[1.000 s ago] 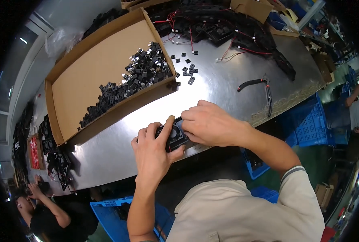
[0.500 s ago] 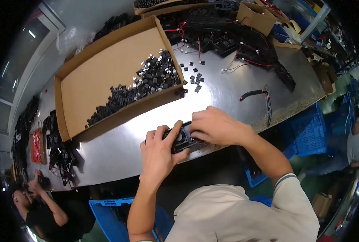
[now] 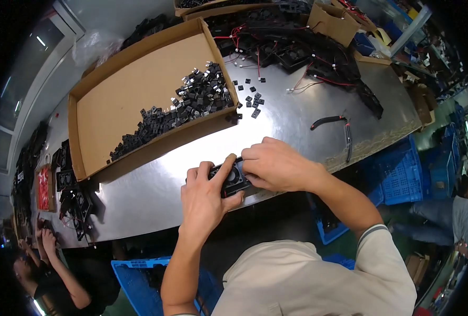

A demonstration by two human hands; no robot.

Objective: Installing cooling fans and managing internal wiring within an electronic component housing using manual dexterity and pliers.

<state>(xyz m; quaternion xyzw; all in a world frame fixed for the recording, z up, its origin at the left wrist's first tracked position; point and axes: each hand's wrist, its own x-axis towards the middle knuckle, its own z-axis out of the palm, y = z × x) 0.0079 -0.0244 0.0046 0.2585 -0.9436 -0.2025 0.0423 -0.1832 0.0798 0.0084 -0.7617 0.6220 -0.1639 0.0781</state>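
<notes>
Near the front edge of the metal table lies a black rectangular housing with a round fan-like part. My left hand grips it, thumb on the near side and fingers along the far side. At its right end is my right hand, fingers bent and pressed together against the housing. Whatever those fingertips pinch is hidden under the hand. Beyond both hands, a shallow cardboard box holds a heap of small black parts, some with shiny metal bits.
Several loose black parts lie right of the box. Red-handled black pliers sit farther right. Black assemblies with red wires fill the back. Blue crates stand below the table; another person's arm is at lower left.
My right hand has shifted slightly left along the housing, covering more of its right end. My left hand keeps its grip. The whole view has moved a little.
</notes>
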